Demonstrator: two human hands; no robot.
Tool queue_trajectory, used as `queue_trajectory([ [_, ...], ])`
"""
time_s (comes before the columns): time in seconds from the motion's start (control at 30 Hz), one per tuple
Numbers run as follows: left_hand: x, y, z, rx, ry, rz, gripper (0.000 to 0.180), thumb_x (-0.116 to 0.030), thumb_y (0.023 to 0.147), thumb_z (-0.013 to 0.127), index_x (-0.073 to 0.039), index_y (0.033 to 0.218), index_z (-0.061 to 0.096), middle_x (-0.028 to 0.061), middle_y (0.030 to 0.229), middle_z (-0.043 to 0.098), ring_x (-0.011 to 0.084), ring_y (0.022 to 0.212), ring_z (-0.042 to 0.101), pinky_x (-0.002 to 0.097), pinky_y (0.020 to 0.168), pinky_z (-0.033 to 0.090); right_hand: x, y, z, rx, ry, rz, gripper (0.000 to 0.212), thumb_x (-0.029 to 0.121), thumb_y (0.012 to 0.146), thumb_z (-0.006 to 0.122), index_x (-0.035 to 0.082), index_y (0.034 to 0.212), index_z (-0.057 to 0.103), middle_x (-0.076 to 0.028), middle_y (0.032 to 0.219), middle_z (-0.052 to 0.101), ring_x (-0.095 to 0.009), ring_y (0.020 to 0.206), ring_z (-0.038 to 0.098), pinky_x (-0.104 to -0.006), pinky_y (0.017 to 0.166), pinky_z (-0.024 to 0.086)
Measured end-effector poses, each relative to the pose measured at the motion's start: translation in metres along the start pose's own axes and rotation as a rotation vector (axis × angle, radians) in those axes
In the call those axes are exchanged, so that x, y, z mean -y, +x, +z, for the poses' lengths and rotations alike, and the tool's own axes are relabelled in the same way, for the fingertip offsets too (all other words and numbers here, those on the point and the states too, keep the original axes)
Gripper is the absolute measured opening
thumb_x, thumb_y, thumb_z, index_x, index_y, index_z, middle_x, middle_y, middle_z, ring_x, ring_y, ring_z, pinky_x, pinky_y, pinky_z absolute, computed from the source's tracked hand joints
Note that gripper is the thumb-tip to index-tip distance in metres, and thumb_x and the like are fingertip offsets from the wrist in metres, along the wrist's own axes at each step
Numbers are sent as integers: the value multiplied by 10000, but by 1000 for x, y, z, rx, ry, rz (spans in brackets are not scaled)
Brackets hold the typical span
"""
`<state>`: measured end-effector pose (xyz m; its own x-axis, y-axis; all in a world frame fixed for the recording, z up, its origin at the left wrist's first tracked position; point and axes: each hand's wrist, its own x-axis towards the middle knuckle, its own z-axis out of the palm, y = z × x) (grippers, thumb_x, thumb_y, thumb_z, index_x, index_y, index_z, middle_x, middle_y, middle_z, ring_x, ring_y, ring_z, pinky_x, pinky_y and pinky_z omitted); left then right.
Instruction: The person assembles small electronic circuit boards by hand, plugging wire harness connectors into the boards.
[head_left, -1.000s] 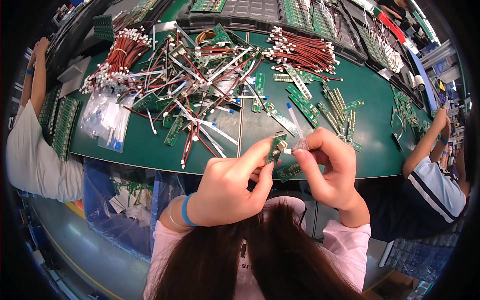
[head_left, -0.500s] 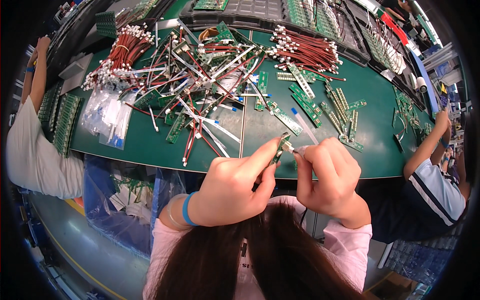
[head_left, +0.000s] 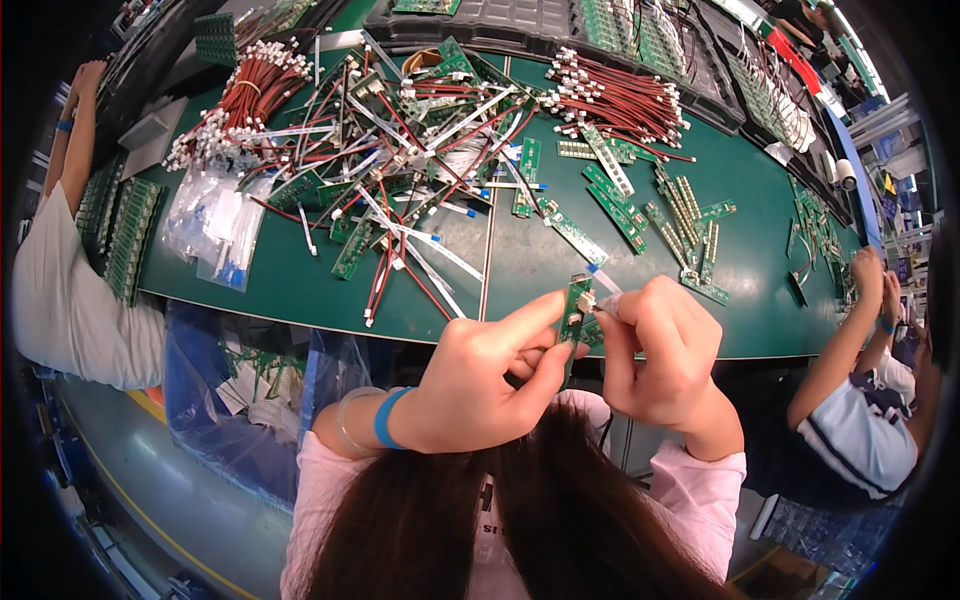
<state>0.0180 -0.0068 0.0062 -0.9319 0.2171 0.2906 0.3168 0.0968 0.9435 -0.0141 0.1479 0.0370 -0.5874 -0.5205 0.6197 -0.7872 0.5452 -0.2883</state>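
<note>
My left hand [head_left: 490,385] is closed on a narrow green circuit board [head_left: 575,315], held nearly upright above the table's near edge. A small white connector [head_left: 587,300] sits on the board's right side. Against it are the pinched fingertips of my right hand [head_left: 662,350], closed on a flat white ribbon cable [head_left: 606,281]. The cable's blue-tipped end points up and away from the hand; its other end is hidden by my fingers. Part of another green board [head_left: 592,335] shows behind, between the hands.
A tangled heap of boards, ribbon cables and red-black wires [head_left: 410,150] covers the left middle. Wire bundles [head_left: 620,100] lie farther back, with loose boards [head_left: 685,225] to the right. Plastic bags [head_left: 215,225] lie left. Black trays [head_left: 480,30] stand behind. Co-workers' arms [head_left: 850,320] show at both sides.
My left hand has turned the board more upright, so its face shows. The ribbon cable's blue tip has dropped nearer to my right hand. At the right, a co-worker's arm has shifted down.
</note>
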Motion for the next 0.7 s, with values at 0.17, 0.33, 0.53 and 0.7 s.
queue_trajectory([
  [0.17, 2, -4, 0, -40, 210, 59, 360, 25, 717, 533, 73, 1070, 479, 123, 654, 602, 196, 541, 617, 255, 462, 478, -3, 1, 1, 47, 17, -1, 170, -48, 557, 574, 17, 679, 476, -62, 568, 409, -206, 464, 421, -291, 391, 344],
  [0.33, 7, 2, -7, 84, 321, 58, 358, 17, 729, 525, 49, 1082, 475, 119, 647, 601, 185, 546, 616, 257, 491, 482, -9, -2, 0, 121, 48, 15, 180, -24, 572, 598, 24, 696, 477, -70, 579, 412, -215, 484, 428, -295, 407, 354],
  [0.53, 10, 11, -7, 88, -309, -366, 346, 4, 787, 525, 46, 1112, 413, 67, 709, 598, 72, 635, 568, 208, 548, 472, -13, -12, 11, -199, -261, -110, 266, 99, 568, 648, 93, 825, 580, 9, 754, 521, -172, 679, 472, -337, 658, 338],
  [0.7, 1, 14, -12, 135, -418, -496, 348, 8, 797, 519, 49, 1125, 410, 38, 705, 574, 45, 646, 522, 193, 560, 468, -12, -18, 16, -142, -403, -189, 190, 148, 570, 617, 88, 749, 593, 22, 731, 536, -124, 627, 472, -293, 631, 300],
])
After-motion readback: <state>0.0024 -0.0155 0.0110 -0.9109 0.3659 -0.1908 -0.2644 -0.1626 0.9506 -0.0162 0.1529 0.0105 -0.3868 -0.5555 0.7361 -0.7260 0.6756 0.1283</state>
